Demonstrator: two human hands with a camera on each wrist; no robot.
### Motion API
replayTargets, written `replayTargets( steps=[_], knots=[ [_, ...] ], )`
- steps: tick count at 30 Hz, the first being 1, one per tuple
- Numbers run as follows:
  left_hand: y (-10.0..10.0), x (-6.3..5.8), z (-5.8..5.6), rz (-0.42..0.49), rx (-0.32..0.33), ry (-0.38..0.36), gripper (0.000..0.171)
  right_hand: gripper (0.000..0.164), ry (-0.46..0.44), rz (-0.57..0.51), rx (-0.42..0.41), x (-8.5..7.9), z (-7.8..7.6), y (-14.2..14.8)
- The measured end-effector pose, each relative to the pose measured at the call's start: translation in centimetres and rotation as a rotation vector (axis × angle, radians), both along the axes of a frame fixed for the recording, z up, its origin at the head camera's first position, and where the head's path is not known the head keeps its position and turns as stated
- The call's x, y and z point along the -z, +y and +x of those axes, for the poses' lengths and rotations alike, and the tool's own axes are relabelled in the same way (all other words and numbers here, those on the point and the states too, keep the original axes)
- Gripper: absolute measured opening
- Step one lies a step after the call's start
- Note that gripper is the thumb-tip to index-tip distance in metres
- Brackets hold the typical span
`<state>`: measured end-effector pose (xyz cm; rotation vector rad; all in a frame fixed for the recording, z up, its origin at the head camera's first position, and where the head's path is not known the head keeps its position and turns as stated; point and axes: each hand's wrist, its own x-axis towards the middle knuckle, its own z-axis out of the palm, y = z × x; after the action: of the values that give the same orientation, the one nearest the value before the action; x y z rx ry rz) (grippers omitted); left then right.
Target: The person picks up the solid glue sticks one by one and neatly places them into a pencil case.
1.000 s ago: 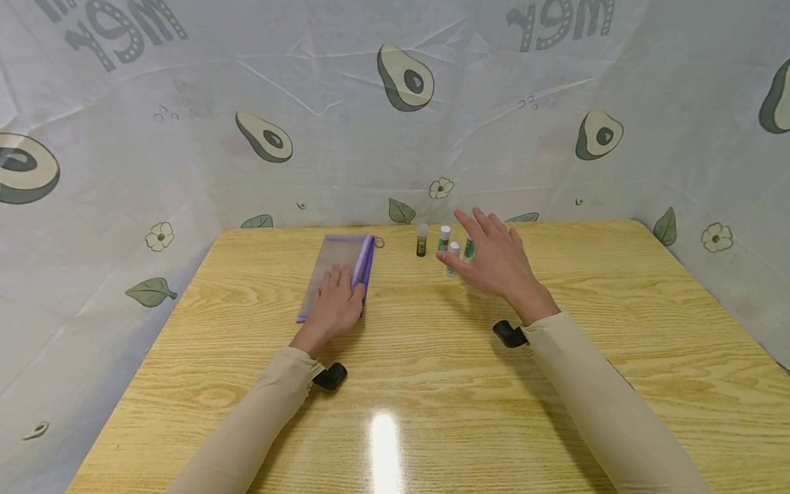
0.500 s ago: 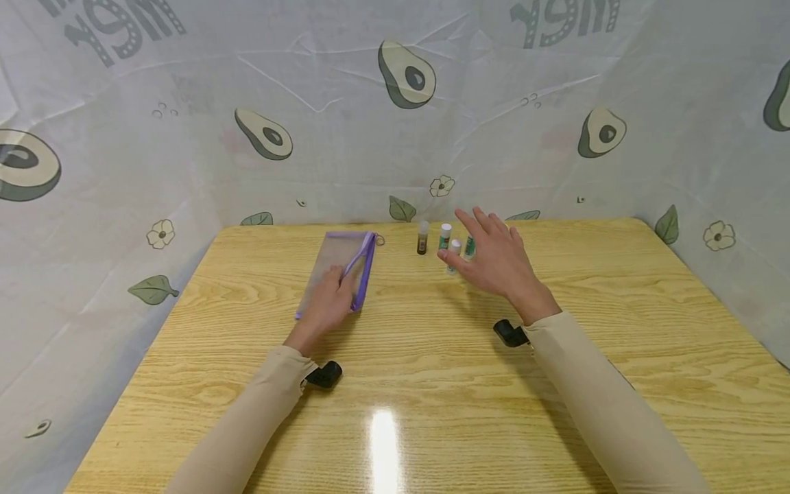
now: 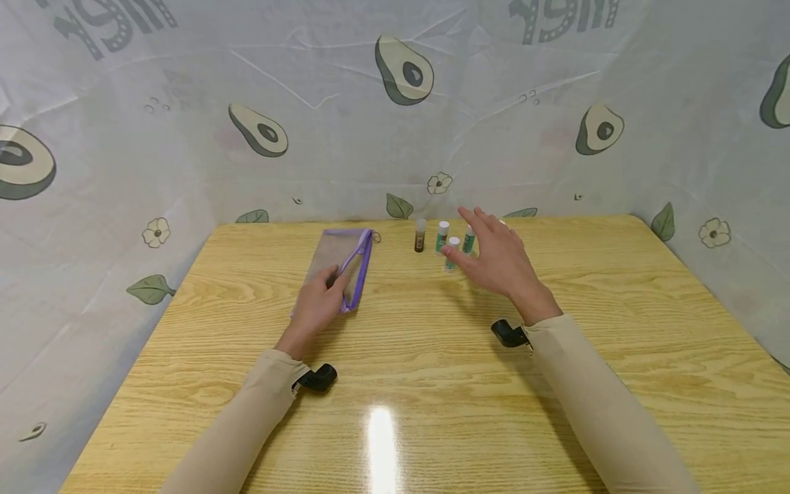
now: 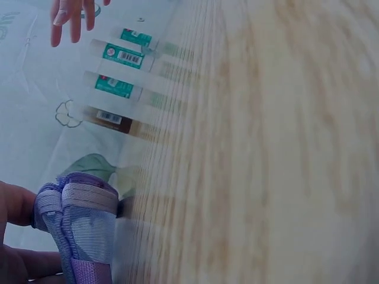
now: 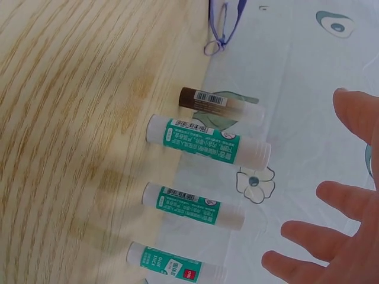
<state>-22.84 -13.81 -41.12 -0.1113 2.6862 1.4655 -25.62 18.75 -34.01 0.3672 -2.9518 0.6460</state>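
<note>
A mesh zipper pouch [image 3: 327, 254] with purple trim lies on the table's left half. My left hand [image 3: 317, 305] pinches its edge and holds the mouth parted along the right side; in the left wrist view the purple band [image 4: 89, 195] stands between thumb and fingers. Green-labelled glue sticks [image 5: 198, 142] stand upright at the back, a brown-based glue stick [image 5: 203, 99] beside them. My right hand [image 3: 496, 261] hovers by the green-labelled ones with fingers spread, holding nothing. Part of this group is hidden behind it in the head view.
The wooden table [image 3: 395, 357] ends at the back against a pale sheet [image 3: 333, 82] printed with avocados. A small ring [image 3: 376, 237] hangs at the pouch's far corner. A small white thing [image 3: 503, 221] peeks out behind the right hand.
My left hand went from lying flat on the pouch to gripping its edge, pulling it leftward so the mouth gapes. The right hand has stayed nearly still.
</note>
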Motion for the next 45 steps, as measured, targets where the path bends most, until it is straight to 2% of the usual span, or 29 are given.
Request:
replayTargets(
  steps=[4,14,24,30,37,45],
  knots=[
    [-0.09,-0.06,0.03,0.001,0.006,0.004,0.064,0.082,-0.005,-0.005,-0.003,-0.05,0.09,-0.03],
    [-0.33,0.41,-0.12,0.098,-0.071,0.027,0.053,0.079,-0.007,-0.042,-0.014,0.06,0.19,-0.03],
    [-0.58,0.25,-0.25,0.299,-0.167,-0.028,0.046,0.078,-0.008,-0.077,-0.021,0.18,0.21,-0.01],
    [-0.75,0.36,-0.26,0.338,-0.188,-0.044,0.046,0.078,-0.010,-0.103,-0.016,0.11,0.33,0.01],
    [-0.65,0.50,-0.25,0.332,-0.183,-0.029,0.047,0.076,-0.018,-0.189,0.019,0.20,0.26,0.29],
    [-0.58,0.53,-0.16,0.354,-0.181,-0.017,0.046,0.073,-0.005,-0.385,0.094,0.30,0.14,0.53]
  ],
)
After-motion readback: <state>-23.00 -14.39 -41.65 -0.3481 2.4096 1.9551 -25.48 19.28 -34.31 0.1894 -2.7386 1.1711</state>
